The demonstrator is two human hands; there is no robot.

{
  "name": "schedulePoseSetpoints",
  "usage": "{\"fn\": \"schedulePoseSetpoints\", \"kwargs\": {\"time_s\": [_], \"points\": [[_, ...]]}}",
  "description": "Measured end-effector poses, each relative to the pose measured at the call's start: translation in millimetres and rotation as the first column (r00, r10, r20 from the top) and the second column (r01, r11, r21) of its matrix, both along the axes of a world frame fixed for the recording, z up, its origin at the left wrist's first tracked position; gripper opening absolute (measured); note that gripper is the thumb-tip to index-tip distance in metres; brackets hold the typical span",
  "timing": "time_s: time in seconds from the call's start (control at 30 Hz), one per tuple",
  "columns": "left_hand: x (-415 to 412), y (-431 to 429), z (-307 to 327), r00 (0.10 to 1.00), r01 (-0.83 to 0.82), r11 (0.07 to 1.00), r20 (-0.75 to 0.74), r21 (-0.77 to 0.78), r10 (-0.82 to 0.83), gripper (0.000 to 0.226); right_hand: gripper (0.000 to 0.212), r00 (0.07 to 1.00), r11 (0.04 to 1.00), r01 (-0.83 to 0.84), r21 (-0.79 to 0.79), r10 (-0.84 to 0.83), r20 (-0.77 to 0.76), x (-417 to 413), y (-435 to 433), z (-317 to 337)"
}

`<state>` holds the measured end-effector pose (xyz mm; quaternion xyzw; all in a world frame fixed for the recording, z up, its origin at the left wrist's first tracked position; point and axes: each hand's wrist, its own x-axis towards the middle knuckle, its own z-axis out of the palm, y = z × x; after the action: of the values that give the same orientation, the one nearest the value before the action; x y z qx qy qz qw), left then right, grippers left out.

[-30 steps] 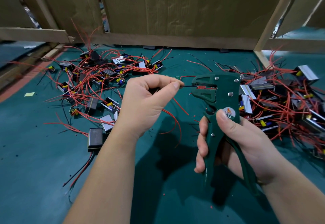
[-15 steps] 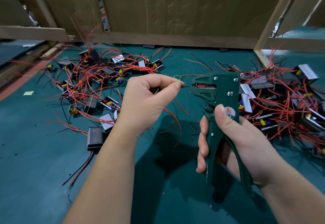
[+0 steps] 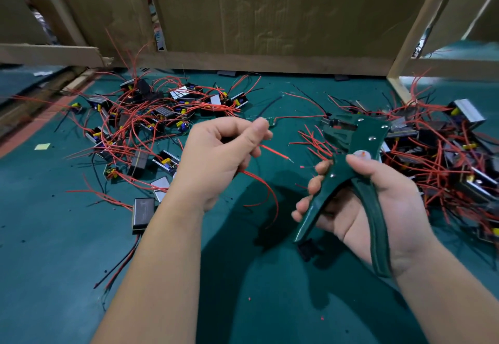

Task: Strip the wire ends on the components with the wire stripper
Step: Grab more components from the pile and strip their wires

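On wire stripper [image 3: 348, 138], blurred round sticker [image 3: 361, 155]

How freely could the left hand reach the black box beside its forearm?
Probably yes: the black box lies uncovered on the mat, beside the forearm. But the left hand is pinching a red wire, so it is not free to grasp.

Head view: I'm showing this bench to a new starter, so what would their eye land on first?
Probably the green wire stripper, gripped in the right hand at centre right with its handles spread. Next, the left hand at centre, pinching a red wire whose bare tip points toward the tool. Behind them, a left pile and a right pile of red-wired components sprawl on the teal mat.
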<state>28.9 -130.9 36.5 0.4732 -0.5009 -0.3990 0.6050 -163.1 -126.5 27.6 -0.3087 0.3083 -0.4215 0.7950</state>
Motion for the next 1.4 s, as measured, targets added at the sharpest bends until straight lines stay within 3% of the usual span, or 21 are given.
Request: {"fn": "schedulePoseSetpoints", "kwargs": {"time_s": [0.27,0.43,0.6,0.83,1.13,1.23,1.3,1.4], "points": [[0.9,-3.5,-4.2,0.997,-0.039,0.997,-0.076,-0.073,0.033,0.012,0.037,0.958,0.959,-0.275,-0.06,0.279,0.064,6.2,10.8,-5.3],[-2.2,-2.0,-2.2,0.996,-0.076,0.987,0.038,-0.139,0.082,0.009,0.04,0.935,0.936,-0.33,-0.123,0.342,0.095,8.3,13.5,-5.7],[-2.6,-2.6,-2.9,0.969,-0.113,0.977,0.2,-0.181,0.149,0.01,0.037,0.942,0.937,-0.321,-0.137,0.331,0.055,9.6,14.3,-7.1],[-3.0,-2.2,-3.8,0.952,-0.11,0.973,0.261,-0.204,0.162,0.012,0.044,0.955,0.945,-0.297,-0.138,0.297,-0.023,9.1,16.0,-6.8],[1.5,-3.6,-8.2,0.923,-0.097,0.972,0.347,-0.213,0.168,0.017,0.042,0.968,0.986,-0.148,-0.078,0.129,-0.213,13.8,15.9,-4.7],[-0.8,-6.1,-13.3,0.854,-0.097,0.971,0.484,-0.218,0.193,0.015,0.045,0.957,0.998,-0.05,-0.036,0.037,-0.287,16.6,12.8,-6.8],[-3.8,-7.7,-17.8,0.814,-0.091,0.976,0.55,-0.199,0.187,0.015,0.044,0.973,0.999,-0.022,0.036,0.029,-0.227,18.9,12.2,-8.8],[-4.7,-8.7,-18.1,0.822,-0.133,0.973,0.528,-0.19,0.215,0.017,0.032,0.999,0.996,0.033,0.088,-0.035,0.019,19.8,9.4,-9.3]]}}
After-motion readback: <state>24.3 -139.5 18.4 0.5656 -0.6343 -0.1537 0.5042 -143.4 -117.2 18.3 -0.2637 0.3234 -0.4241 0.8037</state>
